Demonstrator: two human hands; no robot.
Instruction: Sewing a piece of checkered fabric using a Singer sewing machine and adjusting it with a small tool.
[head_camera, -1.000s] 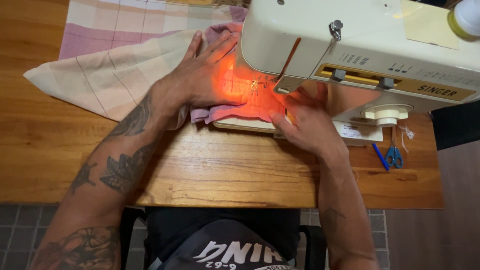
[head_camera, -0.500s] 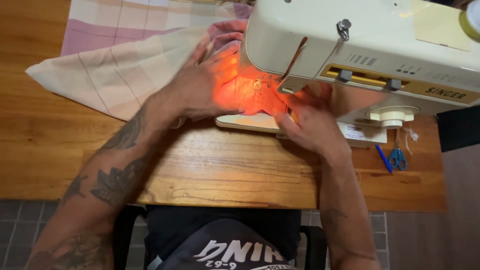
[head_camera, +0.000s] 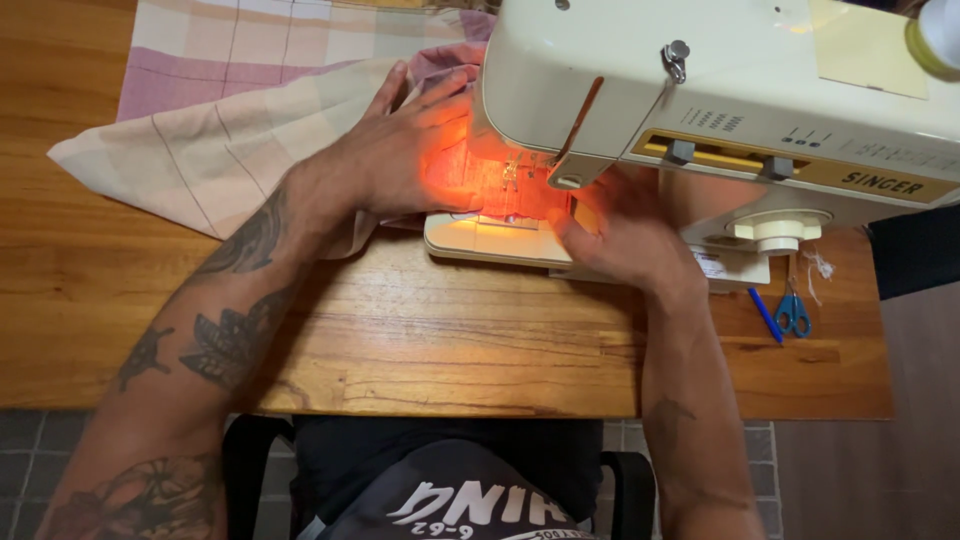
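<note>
A cream sewing machine (head_camera: 740, 110) stands on a wooden table (head_camera: 450, 340). Checked pink and cream fabric (head_camera: 220, 130) runs from the left under the machine's needle, lit orange by its lamp. My left hand (head_camera: 400, 160) lies flat on the fabric just left of the needle, fingers spread and pointing toward the machine. My right hand (head_camera: 625, 235) presses on the fabric at the machine's bed, right of the needle, under the machine's arm. The needle itself is partly hidden by the machine head.
Small blue-handled scissors (head_camera: 795, 312) and a blue pen (head_camera: 766, 315) lie on the table right of the machine. The table's front edge runs just above my lap. Grey floor tiles show at the lower left.
The view has shifted slightly; my left hand has slid a little toward the needle with the fabric. My right hand stays at the machine's bed.
</note>
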